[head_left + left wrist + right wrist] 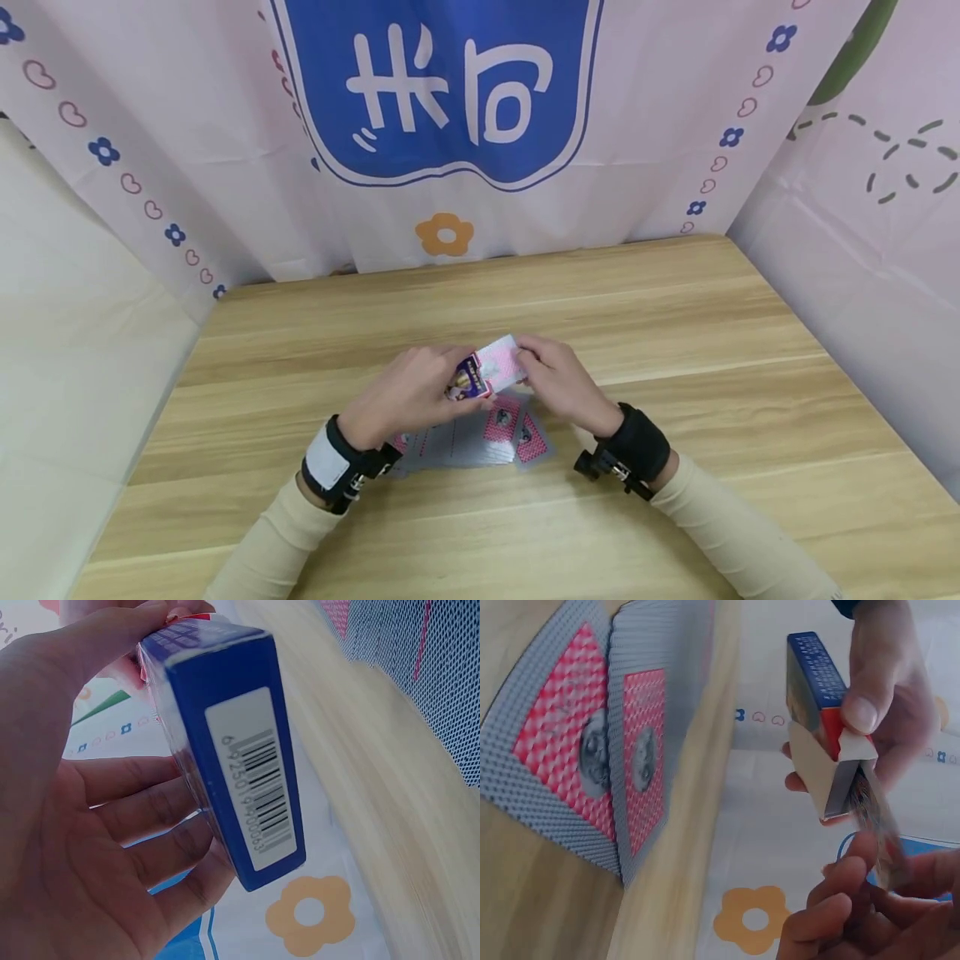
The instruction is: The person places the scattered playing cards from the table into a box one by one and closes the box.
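Observation:
Above the table, my left hand (412, 387) grips a small dark blue card box (467, 379), thumb on one side and fingers on the other. Its barcode end (251, 780) faces the left wrist camera. The opposite end has its white flap (810, 769) folded out. My right hand (562, 379) pinches a few playing cards (501, 364) by their outer edge; their other end is inside the box mouth. How many cards it holds cannot be told. Below both hands lies a fanned row of playing cards (476, 447), red-patterned backs up, partly hidden by the left hand.
The cards lie on a wood-grain table (645, 517). Behind it hangs a white curtain (630, 200) with a blue emblem and an orange flower. White cloth walls (82, 333) stand along the left and right sides.

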Motion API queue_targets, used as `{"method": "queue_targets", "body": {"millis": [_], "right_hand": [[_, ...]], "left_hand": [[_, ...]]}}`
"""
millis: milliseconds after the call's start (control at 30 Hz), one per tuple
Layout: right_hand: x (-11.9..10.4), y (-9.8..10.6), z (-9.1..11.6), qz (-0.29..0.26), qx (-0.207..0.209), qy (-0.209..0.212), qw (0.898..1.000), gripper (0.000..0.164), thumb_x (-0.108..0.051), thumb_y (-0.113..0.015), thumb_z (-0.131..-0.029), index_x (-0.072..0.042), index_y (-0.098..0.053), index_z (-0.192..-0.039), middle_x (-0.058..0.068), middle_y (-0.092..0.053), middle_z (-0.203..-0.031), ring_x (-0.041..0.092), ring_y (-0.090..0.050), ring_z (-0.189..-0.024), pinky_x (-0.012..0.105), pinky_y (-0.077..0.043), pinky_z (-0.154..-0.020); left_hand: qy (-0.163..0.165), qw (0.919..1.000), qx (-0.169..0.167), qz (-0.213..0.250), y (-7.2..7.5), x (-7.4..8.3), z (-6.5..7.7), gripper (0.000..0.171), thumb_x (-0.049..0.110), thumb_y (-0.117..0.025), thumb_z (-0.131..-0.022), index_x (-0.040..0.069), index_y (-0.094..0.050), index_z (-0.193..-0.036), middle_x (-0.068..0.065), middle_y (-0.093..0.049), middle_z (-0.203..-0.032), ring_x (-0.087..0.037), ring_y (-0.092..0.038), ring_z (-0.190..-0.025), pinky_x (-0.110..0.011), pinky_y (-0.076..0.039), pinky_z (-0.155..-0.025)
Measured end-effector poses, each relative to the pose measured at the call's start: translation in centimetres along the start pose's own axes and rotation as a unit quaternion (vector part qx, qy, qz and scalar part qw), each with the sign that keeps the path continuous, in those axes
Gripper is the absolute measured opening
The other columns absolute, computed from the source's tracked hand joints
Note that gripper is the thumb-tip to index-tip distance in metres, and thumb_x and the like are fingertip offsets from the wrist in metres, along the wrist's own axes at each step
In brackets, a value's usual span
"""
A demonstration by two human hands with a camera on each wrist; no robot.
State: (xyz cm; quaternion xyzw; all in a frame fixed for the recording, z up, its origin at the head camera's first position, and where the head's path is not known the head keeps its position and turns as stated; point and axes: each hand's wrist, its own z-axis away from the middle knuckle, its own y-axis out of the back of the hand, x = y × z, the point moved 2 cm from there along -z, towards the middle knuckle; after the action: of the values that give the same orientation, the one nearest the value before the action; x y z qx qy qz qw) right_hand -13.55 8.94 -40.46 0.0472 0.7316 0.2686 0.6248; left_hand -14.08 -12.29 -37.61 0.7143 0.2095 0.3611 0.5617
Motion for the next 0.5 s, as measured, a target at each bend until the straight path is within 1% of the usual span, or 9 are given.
{"method": "queue_targets", "body": {"millis": [67,133,200,267,333,400,500], "right_hand": [[0.1,-0.1,0.0,0.013,-0.010,0.004,1.000,0.028,-0.012,-0.051,-0.107,-0.004,-0.074,-0.122,0.007,-0.068,-0.090,0.017,-0.056,-0.073,0.023,-0.046,-0.065],[0.2,-0.4,-0.1,0.023,-0.021,0.008,0.999,0.022,-0.012,-0.059,-0.104,-0.004,-0.075,-0.116,0.005,-0.064,-0.084,0.013,-0.052,-0.071,0.022,-0.042,-0.063],[0.3,-0.8,-0.1,0.018,-0.033,0.009,0.999,0.020,-0.012,-0.063,-0.101,-0.003,-0.074,-0.115,0.004,-0.064,-0.086,0.012,-0.054,-0.074,0.021,-0.043,-0.066],[0.4,-0.9,0.0,0.003,-0.040,0.002,0.999,0.018,-0.013,-0.066,-0.099,-0.002,-0.070,-0.112,0.004,-0.062,-0.086,0.013,-0.054,-0.075,0.021,-0.043,-0.066],[0.5,-1.0,-0.1,-0.013,-0.041,-0.004,0.999,0.013,-0.013,-0.067,-0.099,-0.003,-0.067,-0.108,0.005,-0.063,-0.087,0.013,-0.055,-0.075,0.021,-0.044,-0.066],[0.6,-1.0,-0.1,-0.025,-0.044,-0.009,0.999,0.012,-0.014,-0.066,-0.101,-0.004,-0.066,-0.106,0.006,-0.064,-0.090,0.013,-0.055,-0.075,0.021,-0.044,-0.066],[0.7,-0.9,-0.3,-0.042,-0.054,-0.026,0.997,0.018,-0.022,-0.062,-0.106,-0.005,-0.068,-0.108,0.007,-0.064,-0.087,0.016,-0.055,-0.074,0.022,-0.044,-0.064]], "left_hand": [[-0.003,1.0000,0.001,0.001,-0.1,0.0,0.0,0.060,0.055,-0.082,-0.088,0.007,-0.069,-0.122,0.005,-0.064,-0.081,-0.002,-0.053,-0.064,-0.018,-0.042,-0.055],[-0.010,0.9999,0.003,0.000,-0.2,0.1,0.0,0.057,0.053,-0.082,-0.088,0.008,-0.069,-0.120,0.005,-0.064,-0.083,-0.003,-0.054,-0.066,-0.018,-0.043,-0.056],[-0.018,0.9998,0.004,0.002,-0.3,0.3,-0.1,0.052,0.052,-0.082,-0.088,0.009,-0.069,-0.116,0.006,-0.063,-0.082,-0.003,-0.055,-0.066,-0.019,-0.043,-0.055],[-0.021,0.9998,0.001,0.006,-0.3,0.4,-0.1,0.054,0.051,-0.082,-0.089,0.009,-0.068,-0.119,0.005,-0.063,-0.084,-0.003,-0.056,-0.068,-0.018,-0.044,-0.056],[-0.020,0.9997,-0.002,0.015,-0.3,0.4,-0.1,0.057,0.051,-0.081,-0.089,0.007,-0.068,-0.124,0.004,-0.066,-0.086,-0.003,-0.057,-0.068,-0.018,-0.045,-0.056],[-0.018,0.9996,-0.002,0.020,-0.1,0.4,0.0,0.062,0.050,-0.081,-0.090,0.004,-0.067,-0.129,0.002,-0.069,-0.089,-0.002,-0.058,-0.069,-0.017,-0.046,-0.057],[-0.012,0.9997,0.000,0.021,0.2,0.3,0.0,0.066,0.046,-0.083,-0.089,0.002,-0.065,-0.134,0.000,-0.073,-0.093,-0.002,-0.059,-0.069,-0.017,-0.048,-0.058]]}}
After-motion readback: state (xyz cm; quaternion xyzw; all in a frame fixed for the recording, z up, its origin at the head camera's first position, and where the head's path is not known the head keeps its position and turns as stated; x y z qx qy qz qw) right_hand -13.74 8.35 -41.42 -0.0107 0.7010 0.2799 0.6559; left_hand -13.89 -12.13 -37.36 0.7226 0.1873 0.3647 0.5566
